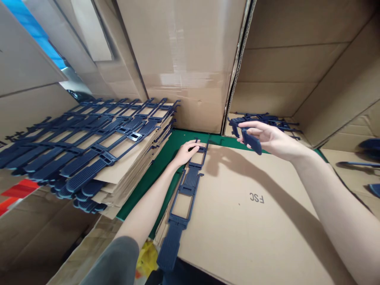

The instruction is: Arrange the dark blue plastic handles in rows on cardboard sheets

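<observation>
A long dark blue plastic strip with a ribbed paddle end and open rectangular windows (pixel 187 190) lies along the left side of a flat cardboard sheet (pixel 237 229) marked "FSC". At the strip's far end, my left hand (pixel 187 153) has its thumb and fingertips closed around the edge. My right hand (pixel 274 140) is raised above the sheet's far edge, gripping a smaller dark blue plastic piece (pixel 251 141) between thumb and fingers. This piece hangs tilted, clear of the sheet, and part of it is behind the fingers.
To the left rises a stack of cardboard sheets (pixel 139 158) carrying rows of similar dark blue strips (pixel 89 158). Beyond my right hand, an open cardboard box (pixel 285 63) holds more blue parts (pixel 267 118). Green tabletop (pixel 142 186) shows between the stacks. Other blue pieces (pixel 356 164) lie at far right.
</observation>
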Demonstrator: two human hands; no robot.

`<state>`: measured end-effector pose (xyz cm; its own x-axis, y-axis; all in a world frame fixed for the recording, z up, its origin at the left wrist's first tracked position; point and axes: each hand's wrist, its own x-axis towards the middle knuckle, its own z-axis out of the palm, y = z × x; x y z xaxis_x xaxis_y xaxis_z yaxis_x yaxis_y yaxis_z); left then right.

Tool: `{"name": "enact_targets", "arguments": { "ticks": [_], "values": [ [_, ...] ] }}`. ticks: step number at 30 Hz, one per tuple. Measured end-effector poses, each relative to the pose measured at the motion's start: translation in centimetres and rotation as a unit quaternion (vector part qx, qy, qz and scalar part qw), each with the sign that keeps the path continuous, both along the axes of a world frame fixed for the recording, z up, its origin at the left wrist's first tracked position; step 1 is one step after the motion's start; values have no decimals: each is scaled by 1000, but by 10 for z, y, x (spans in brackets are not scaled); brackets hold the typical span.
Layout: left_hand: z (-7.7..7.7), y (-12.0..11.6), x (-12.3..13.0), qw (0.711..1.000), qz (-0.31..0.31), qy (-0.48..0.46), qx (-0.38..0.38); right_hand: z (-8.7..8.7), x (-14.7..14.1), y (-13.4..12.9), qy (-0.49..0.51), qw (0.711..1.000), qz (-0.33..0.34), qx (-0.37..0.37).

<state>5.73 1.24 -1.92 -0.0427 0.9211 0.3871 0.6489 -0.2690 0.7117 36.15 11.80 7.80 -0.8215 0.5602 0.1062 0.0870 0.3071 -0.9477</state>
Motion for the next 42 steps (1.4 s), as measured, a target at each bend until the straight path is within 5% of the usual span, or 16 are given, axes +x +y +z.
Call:
{"name": "enact_targets", "arguments": {
  "ticks": [10, 14, 18, 27, 30, 32, 35, 37, 39, 42],
  "values": [
    [-2, 0, 0, 1000, 2, -4, 1, -14, 2, 11, 22, 991, 34, -127],
    [-1, 0, 0, 1000, 1, -5, -2, -14, 6, 17, -91, 992, 36, -77],
    [-1, 0, 0, 1000, 0, -5, -2, -10, 8, 15, -241, 964, 97, -61],
    [-2, 0, 0, 1000, 5, 0, -6, -18, -3, -5, -365, 922, 125, -35],
    [-2, 0, 0, 1000, 5, -1, -3, -15, -8, -10, -350, 929, 121, 20],
    [-2, 0, 0, 1000, 4, -2, -1, -12, -14, -15, -333, 931, 81, 127],
    [-2, 1, 0, 1000, 2, -3, 1, -14, -28, -29, -334, 884, -20, 328],
    [-2, 1, 0, 1000, 2, -4, 1, -22, -40, -41, -352, 847, -50, 395],
    [-3, 1, -1, 1000, 2, -4, 2, -32, -49, -51, -365, 840, -39, 400],
    [-3, 2, -1, 1000, 0, -5, 4, -38, -53, -54, -359, 881, 1, 309]
  ]
}}
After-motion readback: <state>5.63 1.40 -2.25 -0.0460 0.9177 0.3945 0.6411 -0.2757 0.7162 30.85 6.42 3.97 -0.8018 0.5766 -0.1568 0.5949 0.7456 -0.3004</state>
